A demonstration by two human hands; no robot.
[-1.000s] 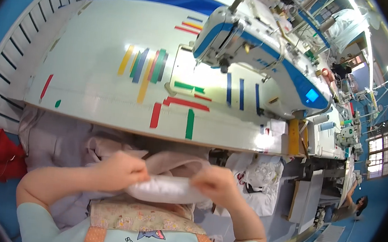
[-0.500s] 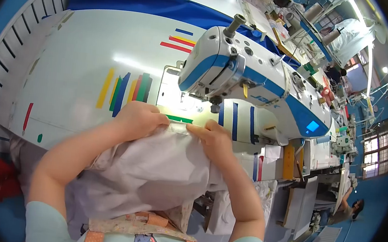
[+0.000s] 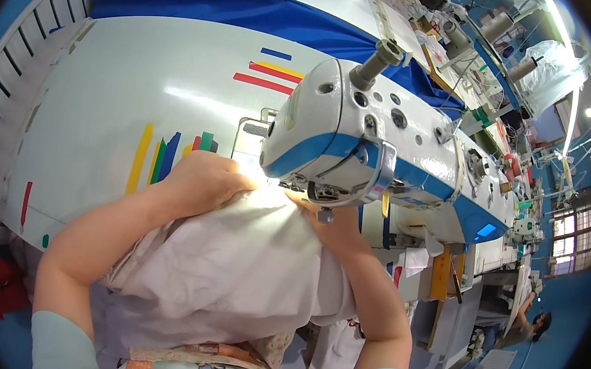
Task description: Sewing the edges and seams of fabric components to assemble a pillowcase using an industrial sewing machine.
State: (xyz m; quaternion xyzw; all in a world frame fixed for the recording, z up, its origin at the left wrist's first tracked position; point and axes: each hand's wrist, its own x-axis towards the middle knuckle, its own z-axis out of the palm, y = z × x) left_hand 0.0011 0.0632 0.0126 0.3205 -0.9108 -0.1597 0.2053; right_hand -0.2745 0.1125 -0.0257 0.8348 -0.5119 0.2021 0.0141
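A large pale cloth (image 3: 231,264) drapes from the sewing machine's bed down over my lap. Its far edge lies under the lit needle area of the white and blue sewing machine (image 3: 317,108). My left hand (image 3: 207,182) is closed on the cloth's edge, just left of the needle area, fingers curled in. On the other side my right hand (image 3: 337,228) holds the same edge, its fingertips close to the presser foot. The machine head covers part of that hand, and the needle itself is hidden.
Coloured tape strips (image 3: 140,159) mark the white table (image 3: 105,95). A blue cloth (image 3: 254,20) runs along its far side. White railing (image 3: 10,79) stands at the left. Thread cones (image 3: 499,26) are at the upper right. Another person (image 3: 527,328) sits far right.
Both hands have pushed the cloth's edge forward under the machine head, covering the short green strip. My view has moved closer to the machine, which looks larger and hides more of my right hand.
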